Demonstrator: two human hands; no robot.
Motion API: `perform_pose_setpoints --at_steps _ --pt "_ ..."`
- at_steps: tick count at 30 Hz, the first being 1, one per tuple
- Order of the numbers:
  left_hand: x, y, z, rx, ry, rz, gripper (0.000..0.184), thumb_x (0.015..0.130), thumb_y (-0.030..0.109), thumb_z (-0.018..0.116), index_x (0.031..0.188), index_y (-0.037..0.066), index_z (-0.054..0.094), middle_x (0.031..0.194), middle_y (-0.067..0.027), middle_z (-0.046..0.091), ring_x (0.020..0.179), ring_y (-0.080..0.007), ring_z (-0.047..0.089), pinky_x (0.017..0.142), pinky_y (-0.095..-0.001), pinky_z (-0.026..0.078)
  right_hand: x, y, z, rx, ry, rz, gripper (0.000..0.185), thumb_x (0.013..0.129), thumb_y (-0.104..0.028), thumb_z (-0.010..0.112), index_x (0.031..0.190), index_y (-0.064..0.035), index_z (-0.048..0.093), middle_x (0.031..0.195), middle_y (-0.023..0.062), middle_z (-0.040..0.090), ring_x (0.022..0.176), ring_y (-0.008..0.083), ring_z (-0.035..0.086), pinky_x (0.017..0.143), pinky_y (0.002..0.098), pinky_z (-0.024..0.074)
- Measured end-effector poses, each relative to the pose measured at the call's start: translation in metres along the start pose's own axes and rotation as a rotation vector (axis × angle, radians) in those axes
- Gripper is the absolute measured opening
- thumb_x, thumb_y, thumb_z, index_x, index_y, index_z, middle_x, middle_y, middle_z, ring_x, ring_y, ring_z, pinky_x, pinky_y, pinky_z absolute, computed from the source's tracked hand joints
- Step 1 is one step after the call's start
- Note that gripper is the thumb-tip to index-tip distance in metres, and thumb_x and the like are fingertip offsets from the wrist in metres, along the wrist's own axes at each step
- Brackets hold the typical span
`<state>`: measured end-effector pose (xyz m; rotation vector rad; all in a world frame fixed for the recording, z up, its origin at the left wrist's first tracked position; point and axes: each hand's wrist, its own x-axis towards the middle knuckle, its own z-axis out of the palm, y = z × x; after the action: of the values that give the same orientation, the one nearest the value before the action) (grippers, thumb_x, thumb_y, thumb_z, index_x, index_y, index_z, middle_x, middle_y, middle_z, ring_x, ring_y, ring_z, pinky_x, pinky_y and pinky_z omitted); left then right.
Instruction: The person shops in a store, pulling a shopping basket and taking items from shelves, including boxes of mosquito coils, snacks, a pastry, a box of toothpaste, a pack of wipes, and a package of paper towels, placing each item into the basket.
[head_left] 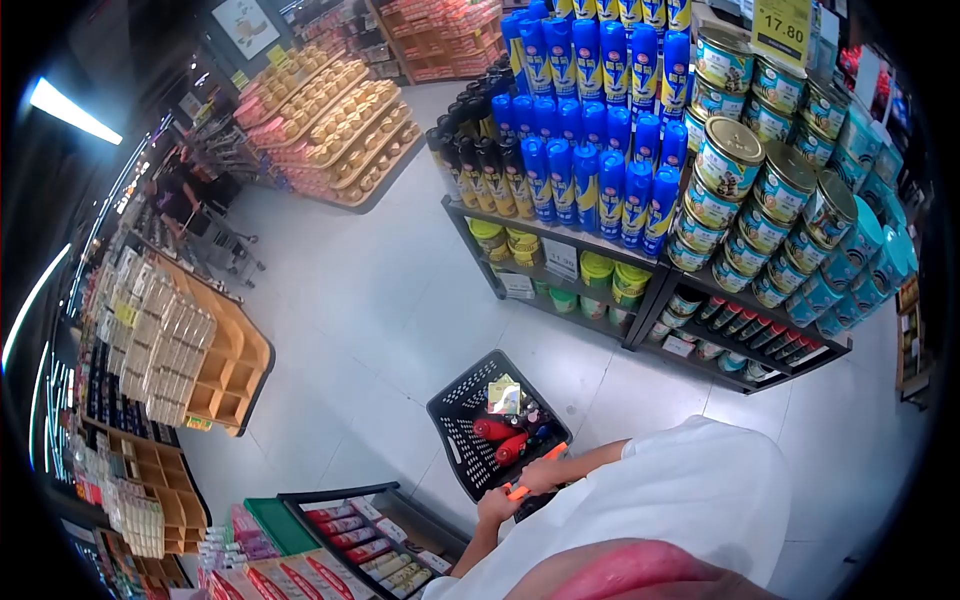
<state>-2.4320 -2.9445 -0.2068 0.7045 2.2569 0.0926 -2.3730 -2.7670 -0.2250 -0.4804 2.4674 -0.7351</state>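
Note:
My left hand (494,506) and my right hand (541,476) are both closed around the orange handle (517,492) of a black shopping basket (447,411). The left grips the lower-left part of the bar, the right the upper-right part. The basket has slotted walls and sits just beyond my hands. Inside lie two red bottles (510,448), a pale yellow-and-white packet (505,397) and some small dark items that I cannot make out. My white sleeve and top cover the area right of my hands.
Blue spray cans (588,185) and teal tins (724,160) are stacked on a dark shelf unit (640,262) ahead and right. A low rack (345,500) stands close at the left. Wooden shelves (228,372) line the far left. A person with a cart (222,245) is farther along the white floor (370,290).

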Motion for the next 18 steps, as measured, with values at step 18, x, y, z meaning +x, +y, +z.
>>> perform_pose_setpoints --at_steps 18 --pt "0.178 -0.037 -0.194 -0.143 0.036 0.122 0.044 0.075 0.043 0.067 0.102 0.008 0.07 0.097 -0.0201 0.069 0.093 -0.038 0.066 0.083 -0.0469 0.053 0.16 0.114 -0.159 -0.182 0.151 0.249 0.03 0.077 -0.042 0.065 0.081 -0.0116 0.068 0.071 0.0116 0.067 0.07 0.0327 0.068 0.064 0.0454 0.0539"
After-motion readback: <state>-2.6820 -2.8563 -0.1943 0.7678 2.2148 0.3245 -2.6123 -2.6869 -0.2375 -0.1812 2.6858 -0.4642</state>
